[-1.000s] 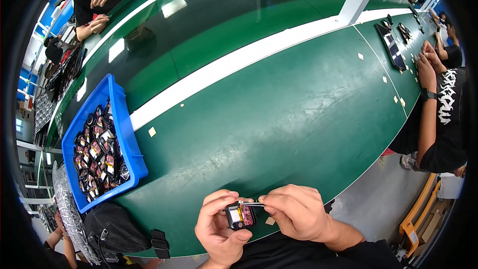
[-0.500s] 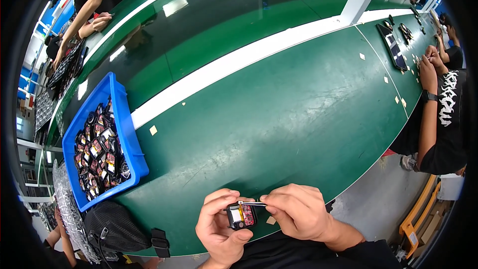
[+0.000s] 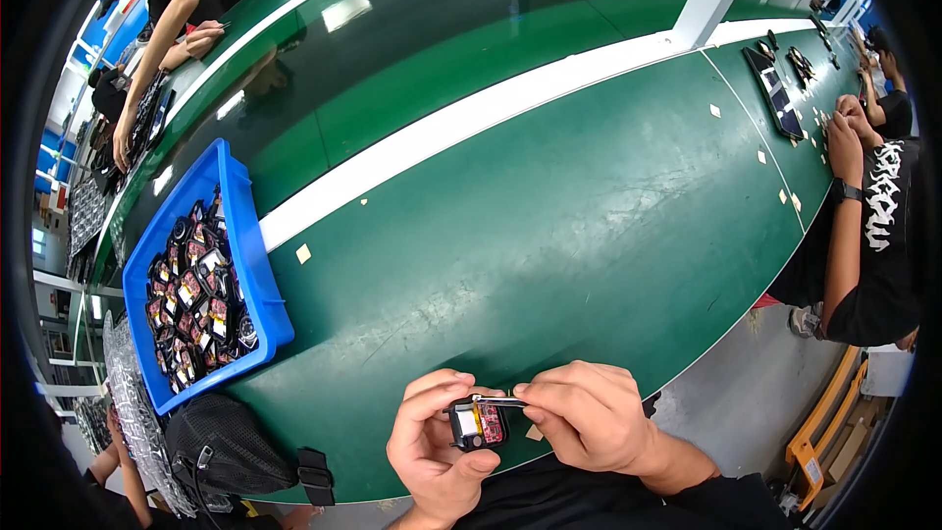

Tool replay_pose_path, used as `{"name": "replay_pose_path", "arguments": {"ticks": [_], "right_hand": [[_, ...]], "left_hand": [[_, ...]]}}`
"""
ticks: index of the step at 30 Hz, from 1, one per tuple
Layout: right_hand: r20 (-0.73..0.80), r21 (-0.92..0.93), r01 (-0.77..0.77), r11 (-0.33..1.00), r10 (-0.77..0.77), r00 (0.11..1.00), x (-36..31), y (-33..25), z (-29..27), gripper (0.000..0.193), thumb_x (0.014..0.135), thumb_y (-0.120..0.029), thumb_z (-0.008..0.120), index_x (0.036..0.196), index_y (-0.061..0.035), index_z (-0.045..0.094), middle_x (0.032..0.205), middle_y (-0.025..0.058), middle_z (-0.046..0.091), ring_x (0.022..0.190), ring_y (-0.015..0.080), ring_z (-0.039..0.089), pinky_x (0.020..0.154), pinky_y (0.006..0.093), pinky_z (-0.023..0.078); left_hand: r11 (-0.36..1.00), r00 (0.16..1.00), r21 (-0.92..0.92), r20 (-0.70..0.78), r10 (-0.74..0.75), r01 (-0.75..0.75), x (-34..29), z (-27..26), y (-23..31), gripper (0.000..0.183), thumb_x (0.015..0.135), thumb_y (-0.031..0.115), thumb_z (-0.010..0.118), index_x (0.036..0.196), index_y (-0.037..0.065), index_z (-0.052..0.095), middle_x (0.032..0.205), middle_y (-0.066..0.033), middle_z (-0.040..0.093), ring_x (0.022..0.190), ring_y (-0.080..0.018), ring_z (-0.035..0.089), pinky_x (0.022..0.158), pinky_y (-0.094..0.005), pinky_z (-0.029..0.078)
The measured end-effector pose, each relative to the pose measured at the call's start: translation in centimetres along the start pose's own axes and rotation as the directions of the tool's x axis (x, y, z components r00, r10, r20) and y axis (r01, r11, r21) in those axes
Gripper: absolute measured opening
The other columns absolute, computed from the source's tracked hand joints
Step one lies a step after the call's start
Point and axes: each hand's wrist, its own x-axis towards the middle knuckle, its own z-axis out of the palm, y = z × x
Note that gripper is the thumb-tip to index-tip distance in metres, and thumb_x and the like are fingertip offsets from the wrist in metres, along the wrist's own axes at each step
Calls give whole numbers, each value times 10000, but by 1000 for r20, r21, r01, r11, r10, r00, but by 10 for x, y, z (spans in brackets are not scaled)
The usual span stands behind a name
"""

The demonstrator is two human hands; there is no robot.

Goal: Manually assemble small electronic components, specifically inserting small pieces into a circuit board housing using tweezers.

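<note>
Near the front edge of the table, my left hand [image 3: 432, 451] is closed around a small black device casing [image 3: 457, 429]. The casing faces up, showing a red circuit board, a silvery-white block and a yellow strip. A pair of metal tweezers [image 3: 500, 401] is pinched between the fingers of my right hand [image 3: 591, 419]. Their tips reach left to the top edge of the casing, at the upper end of the yellow strip. What the tips grip, if anything, is too small to make out.
A blue bin [image 3: 263, 304] full of similar opened devices stands on the left. Beside it lie a black mesh bag [image 3: 231, 447] and bubble wrap [image 3: 132, 393]. Small paper pieces [image 3: 303, 253] dot the green table [image 3: 510, 236]. Co-workers sit at right and far left.
My hands have barely moved; the casing and tweezers stay almost in place. At far left, a co-worker's arm has reached lower, along the dark items at the table's edge.
</note>
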Motion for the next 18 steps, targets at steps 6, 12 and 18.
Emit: {"name": "replay_pose_path", "arguments": {"ticks": [6, 12, 18], "right_hand": [[0, -23, -7, 1000, 7, 1000, 0, 0, 1, 260, 731, -7, 776, 968, 14, 672, 857, 97, 668, 673, 218, 666, 573, 306, 541], [-44, -6, 8, 1000, -9, 999, -1, 1, 3, 183, 772, -21, 763, 926, -3, 667, 819, 93, 694, 620, 211, 662, 524, 292, 518], [-40, -9, 5, 1000, -5, 999, -1, 2, 4, 164, 785, -25, 753, 922, -2, 665, 819, 93, 693, 618, 214, 661, 521, 292, 519]], "left_hand": [[1000, 1000, 5, 3, 5, -5, 0, -1, -1, 704, 750, 339, 869, 1222, -58, 531, 1221, -177, 514, 1007, -284, 671, 883, -360, 556], [1000, 1000, 1, 13, -3, 3, -1, 0, 0, 704, 751, 335, 870, 1226, -59, 529, 1231, -180, 512, 1015, -288, 672, 884, -355, 556], [1000, 1000, -3, 20, -9, 9, 0, -1, -1, 705, 753, 333, 870, 1228, -59, 527, 1238, -183, 510, 1021, -295, 672, 883, -355, 557]]}}
